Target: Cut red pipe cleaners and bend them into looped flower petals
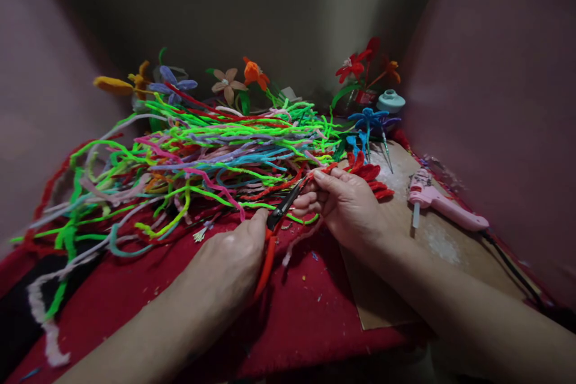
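My left hand is closed around the orange handle of a pair of scissors. The dark blades point up and to the right, toward the fingertips of my right hand. Those fingers pinch a red pipe cleaner, and the blade tips meet or nearly meet it. Whether the blades touch it I cannot tell. Just beyond my right hand lie red fuzzy petals. A big heap of coloured pipe cleaners, mostly green, spreads behind and left of both hands.
A pink glue gun lies on a brown board at the right, its black cord trailing off. Pipe-cleaner flowers, among them a blue one and an orange one, stand at the back. A red cloth covers the table.
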